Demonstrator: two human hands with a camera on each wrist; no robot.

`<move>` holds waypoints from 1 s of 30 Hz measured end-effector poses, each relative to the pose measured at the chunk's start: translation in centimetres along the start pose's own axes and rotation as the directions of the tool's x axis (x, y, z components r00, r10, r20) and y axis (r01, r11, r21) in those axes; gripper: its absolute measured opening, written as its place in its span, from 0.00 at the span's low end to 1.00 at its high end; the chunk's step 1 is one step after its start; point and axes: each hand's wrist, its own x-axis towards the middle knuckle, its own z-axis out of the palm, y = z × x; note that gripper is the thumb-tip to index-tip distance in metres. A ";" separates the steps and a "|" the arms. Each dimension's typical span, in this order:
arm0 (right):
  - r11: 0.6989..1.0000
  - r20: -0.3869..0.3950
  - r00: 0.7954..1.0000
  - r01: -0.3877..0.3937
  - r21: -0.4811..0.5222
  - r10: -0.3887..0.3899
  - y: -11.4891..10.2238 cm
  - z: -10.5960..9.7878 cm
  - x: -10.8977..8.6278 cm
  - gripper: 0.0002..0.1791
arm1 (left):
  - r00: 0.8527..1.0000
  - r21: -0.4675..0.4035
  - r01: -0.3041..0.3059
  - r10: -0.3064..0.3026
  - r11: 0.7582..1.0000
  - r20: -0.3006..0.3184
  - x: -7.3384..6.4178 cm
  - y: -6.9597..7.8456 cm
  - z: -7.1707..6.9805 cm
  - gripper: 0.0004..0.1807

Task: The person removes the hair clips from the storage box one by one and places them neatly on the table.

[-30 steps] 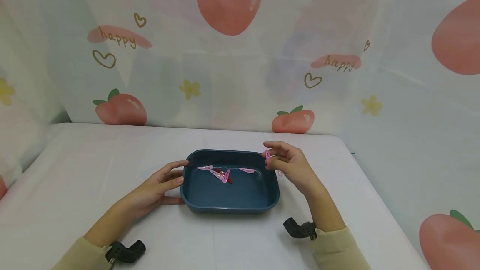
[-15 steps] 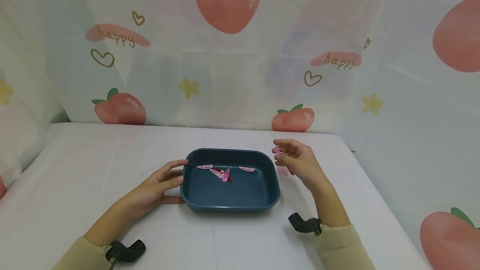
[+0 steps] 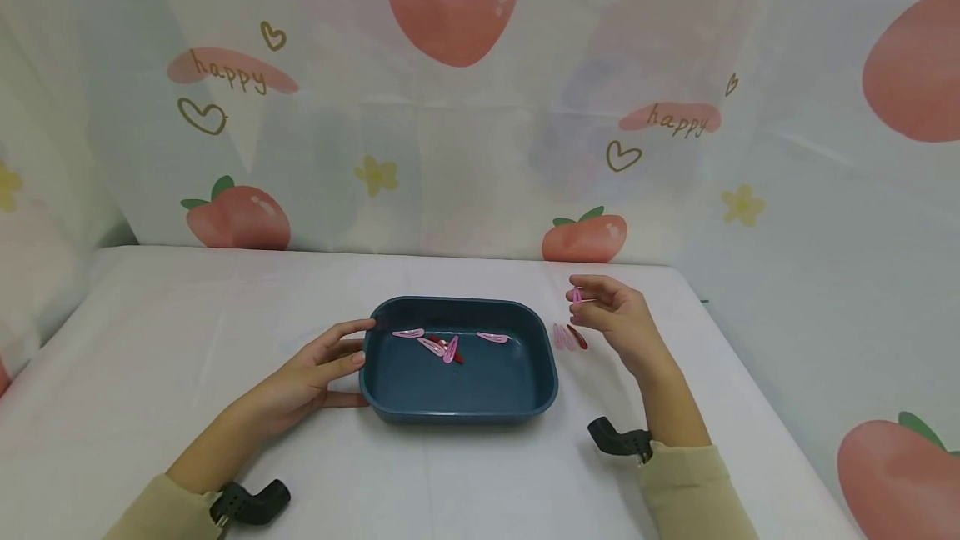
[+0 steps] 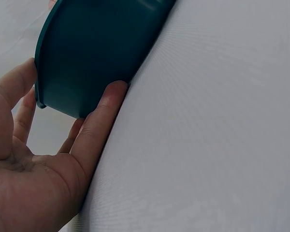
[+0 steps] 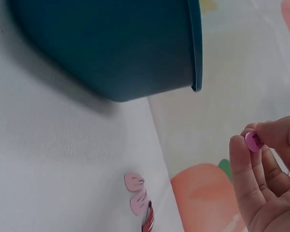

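Observation:
A dark blue rectangular basin (image 3: pixel 495 386) sits mid-table, holding several pink snap hair clips (image 3: pixel 492 337) and a red hair clip (image 3: pixel 459 358) partly hidden under them. My left hand (image 3: pixel 300 377) rests against the basin's left side; in the left wrist view its extended fingers (image 4: pixel 101 113) touch the wall. To the right of the basin and above the table, my right hand (image 3: pixel 618 319) pinches one pink hair clip (image 5: pixel 254 141) between thumb and fingertips. Below that hand, pink hair clips (image 3: pixel 559 337) and a red hair clip (image 3: pixel 577 337) lie side by side on the cloth.
A white cloth (image 3: pixel 225 315) covers the table. Behind it hangs a curtain (image 3: pixel 465 165) printed with peaches, hearts and flowers. A black wrist camera (image 3: pixel 251 504) sits at the left sleeve, another black wrist camera (image 3: pixel 618 440) at the right one.
My right hand has moved right, away from the basin's right rim, with the pink hair clip still pinched. The row of clips on the cloth has come into sight. My left hand stays put.

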 end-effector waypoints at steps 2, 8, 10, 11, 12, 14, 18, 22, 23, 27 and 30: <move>1.000 -0.009 1.000 -0.010 0.004 0.010 0.2 -0.2 0.1 0.21 | 1.000 0.000 0.001 -0.001 1.000 -0.002 0.0 0.0 0.0 0.30; 0.999 -0.029 0.999 -0.046 -0.005 0.046 0.8 -0.5 0.2 0.21 | 1.000 0.003 0.002 -0.002 1.000 -0.003 0.0 0.1 0.0 0.30; 0.997 -0.037 0.997 -0.069 -0.018 0.068 1.2 -0.6 0.2 0.21 | 1.000 0.004 0.001 -0.001 1.000 -0.002 0.0 0.1 0.0 0.30; 0.996 -0.041 0.996 -0.082 -0.025 0.081 1.3 -0.7 0.3 0.21 | 1.000 0.005 0.001 -0.001 1.000 -0.002 0.0 0.1 0.0 0.30; 0.995 -0.045 0.995 -0.093 -0.033 0.092 1.5 -0.8 0.3 0.21 | 1.000 0.005 0.001 -0.001 1.000 -0.001 0.0 0.1 0.0 0.30; 0.992 -0.056 0.992 -0.116 -0.049 0.113 2.0 -0.9 0.4 0.22 | 1.000 0.003 0.000 0.000 1.000 0.003 0.0 0.1 0.0 0.30; 0.986 -0.074 0.986 -0.155 -0.069 0.150 2.7 -1.2 0.5 0.23 | 1.000 0.001 -0.004 0.004 1.000 0.012 -0.1 0.1 0.0 0.30; 0.979 -0.084 0.981 -0.181 -0.093 0.174 3.3 -1.5 0.5 0.24 | 1.000 -0.002 -0.007 0.007 1.000 0.015 -0.1 0.1 -0.1 0.30; 0.977 -0.085 0.980 -0.186 -0.105 0.178 3.5 -1.5 0.5 0.24 | 1.000 -0.001 -0.007 0.007 1.000 0.015 -0.1 0.1 -0.1 0.30; 0.967 -0.096 0.976 -0.206 -0.149 0.194 4.0 -1.7 0.5 0.23 | 1.000 0.001 -0.006 0.006 1.000 0.015 -0.1 0.1 0.0 0.30; 0.957 -0.101 0.973 -0.222 -0.188 0.206 4.4 -1.7 0.4 0.23 | 1.000 0.001 -0.006 0.006 1.000 0.012 -0.1 0.1 0.0 0.30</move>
